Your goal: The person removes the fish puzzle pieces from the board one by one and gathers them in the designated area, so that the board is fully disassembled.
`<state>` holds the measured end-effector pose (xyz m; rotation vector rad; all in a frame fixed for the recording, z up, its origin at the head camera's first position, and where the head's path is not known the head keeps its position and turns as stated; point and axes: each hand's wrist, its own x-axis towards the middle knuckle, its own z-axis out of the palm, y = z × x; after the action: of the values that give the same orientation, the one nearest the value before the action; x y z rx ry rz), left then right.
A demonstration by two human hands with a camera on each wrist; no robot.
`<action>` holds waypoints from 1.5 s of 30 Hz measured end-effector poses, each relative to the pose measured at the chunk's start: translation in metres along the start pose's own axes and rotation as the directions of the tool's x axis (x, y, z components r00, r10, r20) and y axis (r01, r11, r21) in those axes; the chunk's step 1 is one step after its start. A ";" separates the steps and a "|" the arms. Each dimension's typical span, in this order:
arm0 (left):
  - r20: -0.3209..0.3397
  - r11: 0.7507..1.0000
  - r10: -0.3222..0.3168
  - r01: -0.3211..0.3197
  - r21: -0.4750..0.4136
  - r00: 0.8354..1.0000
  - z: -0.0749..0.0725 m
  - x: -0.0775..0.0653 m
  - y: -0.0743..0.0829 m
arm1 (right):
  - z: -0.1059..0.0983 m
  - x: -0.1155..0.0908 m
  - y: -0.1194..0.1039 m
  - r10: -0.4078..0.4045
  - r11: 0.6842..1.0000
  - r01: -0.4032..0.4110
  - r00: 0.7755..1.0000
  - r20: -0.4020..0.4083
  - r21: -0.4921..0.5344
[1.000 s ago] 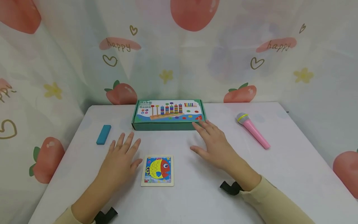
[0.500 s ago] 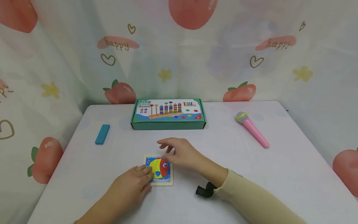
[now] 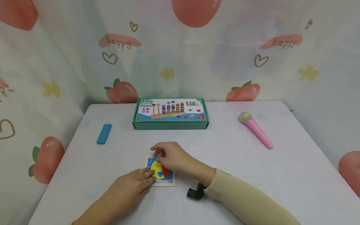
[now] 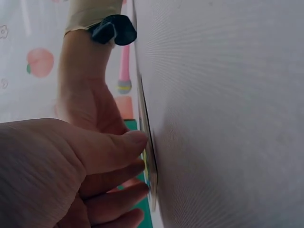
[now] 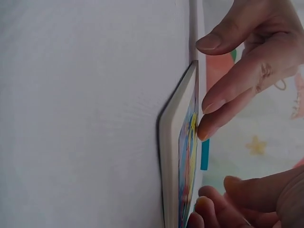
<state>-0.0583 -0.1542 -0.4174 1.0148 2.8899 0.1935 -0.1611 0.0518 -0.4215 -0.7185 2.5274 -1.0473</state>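
Note:
A small square jigsaw puzzle (image 3: 167,177) with a yellow and red fish lies flat on the white table in the head view. My left hand (image 3: 133,184) rests its nearly straight fingertips on the puzzle's left side, thumb near the lower edge. Over the upper part hovers my right hand (image 3: 172,157), its fingers loosely bent and hiding part of the fish. Seen from the right wrist, the puzzle's pale frame (image 5: 170,137) sits on the tabletop, and the right thumb and fingers (image 5: 254,190) are apart with nothing between them.
Behind the hands stands a green ring game box (image 3: 170,125). A blue block (image 3: 104,134) lies at the left, a pink toy microphone (image 3: 258,132) at the right. A printed curtain (image 3: 197,62) hangs behind the table (image 3: 225,140).
Both hands have come inward from either side to the puzzle. The left fingertips have settled on its left side; the right hand has shifted further left over its upper part.

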 end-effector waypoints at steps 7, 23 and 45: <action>0.023 0.999 -0.033 0.033 -0.008 0.999 0.001 -0.001 0.000 | 0.002 -0.001 -0.001 0.012 0.999 -0.012 1.000 0.001 -0.035; -0.016 0.999 0.006 -0.005 0.040 1.000 0.009 -0.005 -0.002 | 0.004 0.001 -0.006 -0.009 0.999 0.009 1.000 0.007 -0.040; -0.051 0.999 0.028 -0.027 0.030 0.998 0.016 -0.006 -0.008 | 0.010 0.003 -0.007 0.043 0.999 -0.043 0.999 -0.001 -0.029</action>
<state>-0.0566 -0.1629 -0.4343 1.0704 2.9342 0.1823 -0.1562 0.0403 -0.4233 -0.6690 2.5509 -0.9988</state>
